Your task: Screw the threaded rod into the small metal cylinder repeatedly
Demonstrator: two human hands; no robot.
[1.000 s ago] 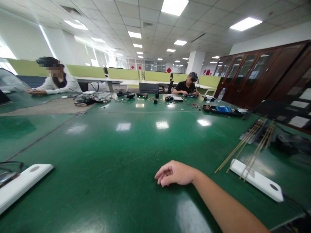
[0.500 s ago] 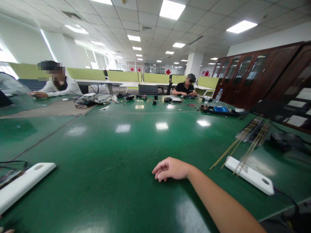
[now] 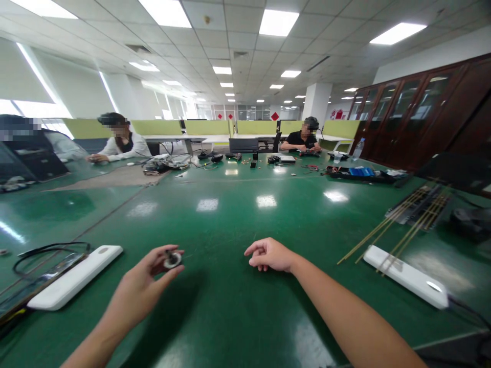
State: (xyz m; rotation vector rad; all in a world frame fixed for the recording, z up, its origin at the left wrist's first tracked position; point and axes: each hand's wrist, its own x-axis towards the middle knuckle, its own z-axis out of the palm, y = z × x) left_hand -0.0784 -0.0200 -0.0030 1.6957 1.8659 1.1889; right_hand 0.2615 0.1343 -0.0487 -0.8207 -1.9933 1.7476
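At the far left a dark screen (image 3: 30, 161) is standing on the green worktop (image 3: 230, 225), with a black cable (image 3: 49, 251) looping in front of it. A white bar (image 3: 74, 277) is lying just beside that cable, near the worktop's near edge. Behind, a person in a white top (image 3: 120, 143) is sitting at the worktop with parts spread before them.

The left hand (image 3: 143, 289) is reaching forward above the worktop, its fingers (image 3: 171, 271) pinching a small round part (image 3: 172, 259) with a pale ring and dark centre. The part is being held clear of the surface, just right of the white bar.

The right hand (image 3: 270, 254) is resting on the worktop near the middle, fingers loosely curled and holding nothing, well apart from the part.

Far back, a person in black (image 3: 303, 139) is sitting behind scattered small items.

To the right, thin rods (image 3: 399, 225) are lying in a slanted bundle, their near ends crossing over a second white bar (image 3: 404, 276). A dark wood cabinet (image 3: 414, 117) is lining the right wall.
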